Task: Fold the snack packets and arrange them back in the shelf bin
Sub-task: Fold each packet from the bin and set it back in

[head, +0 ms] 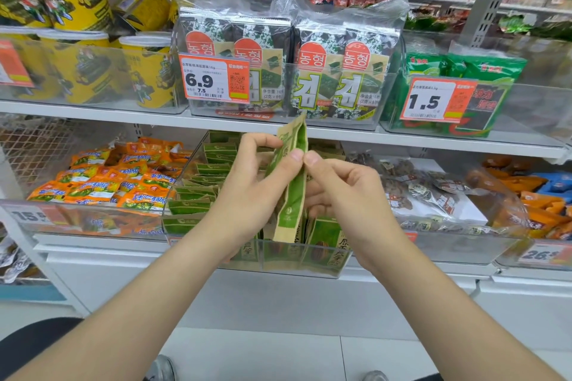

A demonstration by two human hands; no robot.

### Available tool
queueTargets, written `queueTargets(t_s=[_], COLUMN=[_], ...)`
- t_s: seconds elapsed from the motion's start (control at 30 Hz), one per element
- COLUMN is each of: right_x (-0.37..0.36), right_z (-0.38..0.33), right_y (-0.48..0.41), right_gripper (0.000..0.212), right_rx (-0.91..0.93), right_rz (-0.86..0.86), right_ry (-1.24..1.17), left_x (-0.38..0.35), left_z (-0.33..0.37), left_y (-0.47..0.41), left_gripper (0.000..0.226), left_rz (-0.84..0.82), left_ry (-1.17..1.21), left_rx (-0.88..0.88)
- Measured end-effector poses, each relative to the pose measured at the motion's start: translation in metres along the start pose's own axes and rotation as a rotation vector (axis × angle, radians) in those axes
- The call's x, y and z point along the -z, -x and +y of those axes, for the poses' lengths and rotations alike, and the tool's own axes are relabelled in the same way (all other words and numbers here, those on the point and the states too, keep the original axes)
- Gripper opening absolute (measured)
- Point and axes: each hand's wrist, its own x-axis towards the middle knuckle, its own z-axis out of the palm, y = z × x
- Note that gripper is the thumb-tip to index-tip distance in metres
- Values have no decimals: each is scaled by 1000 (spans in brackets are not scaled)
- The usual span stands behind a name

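**Packet upright between both hands, bin straight below**

I have one packet (292,192) up in front of me, held between both hands just above the bin (342,252). Its long axis runs almost vertical. The top leans slightly to the right toward the shelf (402,136) above, and the bottom end dips among the front row of packets (322,244) standing in the bin. I see it nearly edge-on and narrow, so I judge it is creased lengthwise, though I cannot tell how flat the crease lies.

The left hand (250,185) is closed on the packet. Its thumb and forefinger pinch the upper part and the palm sits against the left face. The right hand (343,192) comes in from the other side. Its thumb tip meets the left thumb on the near edge, and its fingers curl in behind the lower half. Both grips are narrow pinches and neither hand has slack. The two hands are equally close to the packet, but the left seems to carry more of it.

The coming move turns on the drop: the free slot is directly under the bottom end, so the packet only has to go down along its own axis. Neat stacks (201,170) fill the bin's back left.
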Motion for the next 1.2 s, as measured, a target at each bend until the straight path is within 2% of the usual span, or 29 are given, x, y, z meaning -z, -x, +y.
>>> queueTargets(t_s=[0.07, 0.17, 0.27, 0.33, 0.53, 0.6, 0.7, 0.83, 0.93, 1.07, 1.2], right_x=[0, 0, 0, -1, -2, -2, -1, 1, 1, -2, -2], right_z=[2, 3, 3, 5, 5, 4, 5, 3, 4, 4, 8], right_y=[-4, -6, -5, -4, -3, -3, -5, -6, -6, -7, -7], right_gripper=[21, 13, 27, 30, 28, 30, 33, 28, 26, 24, 22], right_rx=[17, 79, 153, 119, 46, 58, 59, 86, 98, 133, 147], right_rz=[95, 120, 144, 157, 135, 139, 164, 185, 179, 193, 218], right_ry=[-24, -10, 129, 131, 16, 31, 29, 18, 34, 38, 14], left_x=[-5, -10, -11, -10, -11, -11, -3, 0, -4, -4, -6], left_z=[-2, -3, -4, -6, -3, -3, -3, 6, 6, 4, 4], left_y=[2, 3, 4, 3, 4, 3, -3, 2, 5, 3, 4], left_gripper=[35, 28, 27, 30, 18, 13, 19, 24, 30, 19, 18], left_rz=[-58, -55, -18, -4, -59, -17, 76, -72, -71, -99, -146], left_ry=[19, 38, 16, -29, -9, -6, 11, 37, 34, 47, 46], left_rx=[15, 58, 24, -18, -68, -58, -21, -28, -39, -43, -63])
